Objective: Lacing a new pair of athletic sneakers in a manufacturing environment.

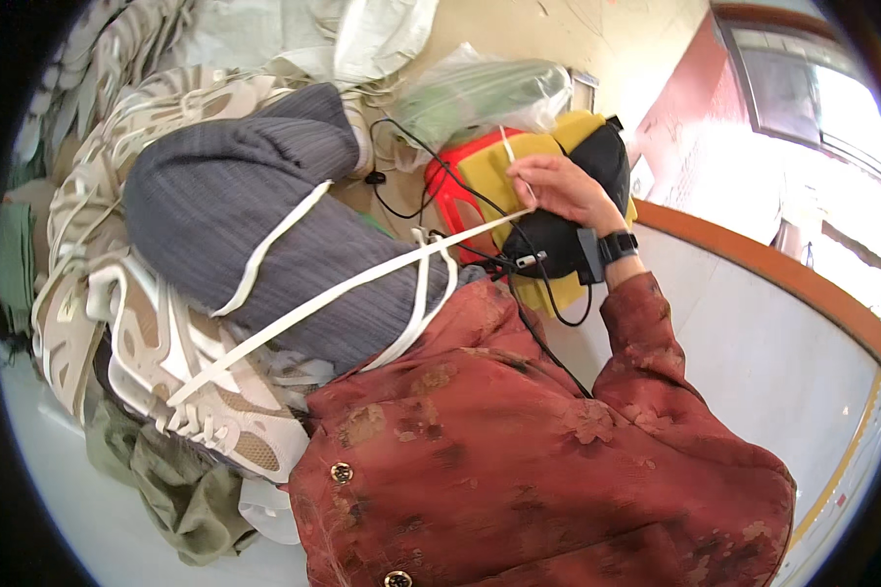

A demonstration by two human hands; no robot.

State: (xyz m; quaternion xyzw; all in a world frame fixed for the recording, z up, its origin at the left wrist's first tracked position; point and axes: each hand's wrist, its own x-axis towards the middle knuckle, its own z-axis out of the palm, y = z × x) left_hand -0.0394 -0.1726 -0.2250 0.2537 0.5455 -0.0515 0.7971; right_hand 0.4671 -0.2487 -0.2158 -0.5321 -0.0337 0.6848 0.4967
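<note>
My right hand (566, 193) is closed in a pinch on a white shoelace (352, 283). That lace is drawn taut across my lap, running down left to a beige and white sneaker (201, 352) beside my grey-trousered leg (264, 215). The sneaker lies with its toe toward the bottom of the picture, and part of its front is laced. More loose white laces (282, 235) drape over my thigh. My left hand does not show in the head view.
Many similar sneakers (73, 230) are piled along the left. A clear plastic bag with green contents (480, 103) lies at the back. Beside my right hand are a yellow and black bag (597, 161) and a black cable (548, 293). Olive cloth (181, 499) lies at lower left.
</note>
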